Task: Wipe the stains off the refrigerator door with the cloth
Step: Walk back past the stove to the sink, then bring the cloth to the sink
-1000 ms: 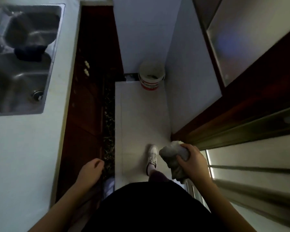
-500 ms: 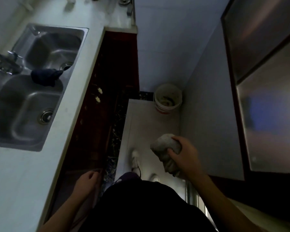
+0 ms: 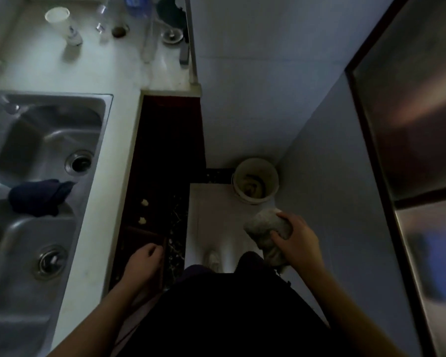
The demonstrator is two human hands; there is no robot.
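Note:
My right hand (image 3: pixel 300 240) grips a bunched grey cloth (image 3: pixel 265 228) in front of my body, low in the head view. The steel refrigerator door (image 3: pixel 417 104) rises at the far right behind a dark frame, apart from the cloth; a grey wall panel lies between them. My left hand (image 3: pixel 143 261) hangs loosely curled with nothing in it, beside the dark cabinet front under the counter. No stains can be made out on the door in this dim light.
A double steel sink (image 3: pixel 44 161) with a dark rag (image 3: pixel 38 197) on its divider fills the left. Cups and bottles (image 3: pixel 62 21) stand on the white counter behind it. A white bucket (image 3: pixel 255 180) sits on the floor in the corner ahead.
The view has tilted upward and I have stepped forward: the sink, counter and bucket have slid down the frame. My right hand keeps hold of the cloth, and more of the refrigerator door shows.

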